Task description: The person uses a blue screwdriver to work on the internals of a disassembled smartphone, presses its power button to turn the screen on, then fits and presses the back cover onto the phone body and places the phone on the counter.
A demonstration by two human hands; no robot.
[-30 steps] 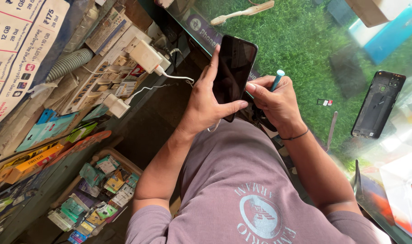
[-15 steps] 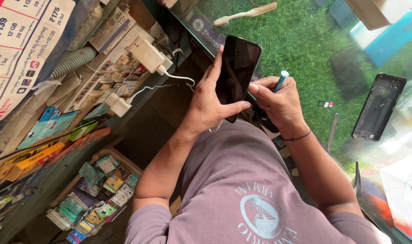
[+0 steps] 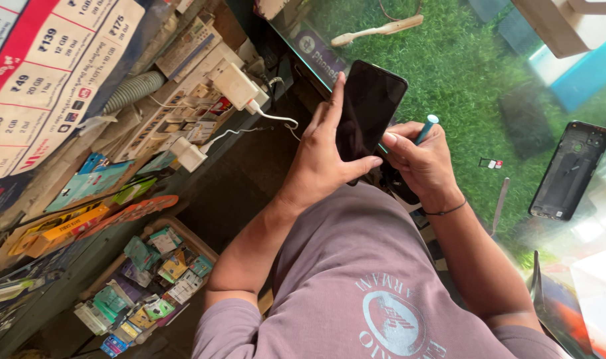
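My left hand (image 3: 323, 156) grips a black smartphone (image 3: 373, 110) by its edges, dark screen facing me, thumb across its lower edge. My right hand (image 3: 423, 163) sits just right of the phone's lower end, fingers curled around a thin tool with a teal handle (image 3: 427, 126). The tool's tip is hidden behind my fingers and the phone. Both hands hover over the near edge of a glass counter with green turf (image 3: 462, 80) under it.
A black phone back cover (image 3: 569, 169) lies on the counter at right, with a small SIM tray (image 3: 490, 163) and a thin metal pry tool (image 3: 499, 206) nearby. A wooden-handled brush (image 3: 376, 30) lies farther off. White chargers (image 3: 233, 83) sit left; a tray of small packets (image 3: 143, 286) is below.
The phone and both hands have shifted slightly to the right in view. The grip on the phone and on the tool is the same.
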